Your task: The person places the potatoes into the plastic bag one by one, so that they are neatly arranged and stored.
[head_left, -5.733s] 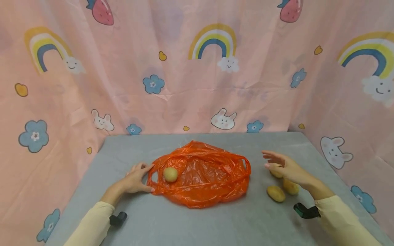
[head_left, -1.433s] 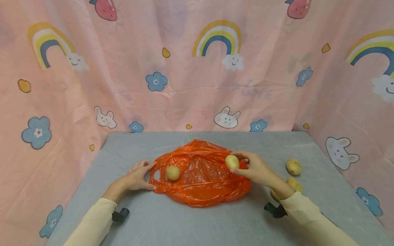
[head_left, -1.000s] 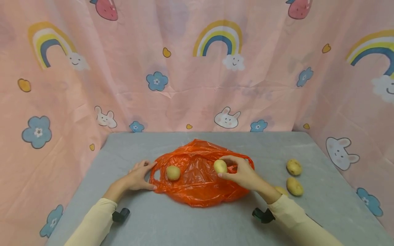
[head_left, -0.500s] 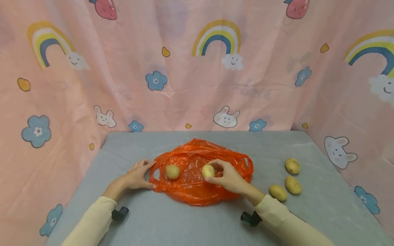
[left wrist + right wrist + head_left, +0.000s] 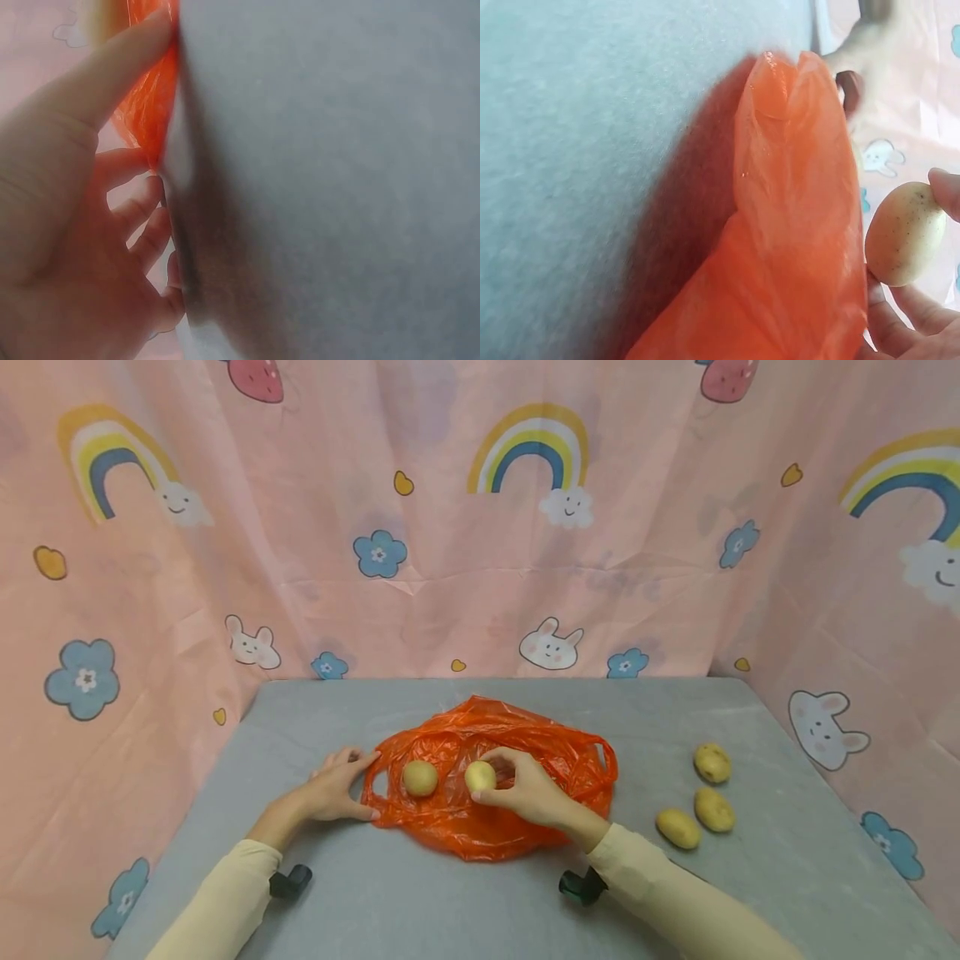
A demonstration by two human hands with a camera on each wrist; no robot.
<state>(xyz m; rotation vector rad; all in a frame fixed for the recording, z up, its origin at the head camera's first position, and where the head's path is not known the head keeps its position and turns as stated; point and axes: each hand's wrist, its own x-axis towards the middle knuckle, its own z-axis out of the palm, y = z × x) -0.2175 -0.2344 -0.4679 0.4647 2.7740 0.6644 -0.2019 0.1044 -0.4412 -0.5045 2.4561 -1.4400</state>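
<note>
An orange plastic bag (image 5: pixel 495 841) lies spread on the grey table, its mouth upward and a looped handle at each end. My left hand (image 5: pixel 324 793) rests at the bag's left end, with thumb and index finger spread apart against the edge beside the handle; the thumb (image 5: pixel 112 71) touches the plastic in the left wrist view. Between the thumb and fingers of my right hand (image 5: pixel 528 789) is a yellow potato (image 5: pixel 905 234), held over the bag's opening. Just left of it, a rounder tan potato (image 5: pixel 420 778) sits on the bag.
Three more potatoes lie on the table to the right: one at the back (image 5: pixel 712 763), one in the middle (image 5: pixel 714 810) and one nearer the front (image 5: pixel 678 828). A pink patterned curtain (image 5: pixel 450 610) surrounds the table at the back and sides.
My right hand has picked a potato from the group on the right and carried it leftward over the bag, close to the other potato. My left hand stays at the bag's left end.
</note>
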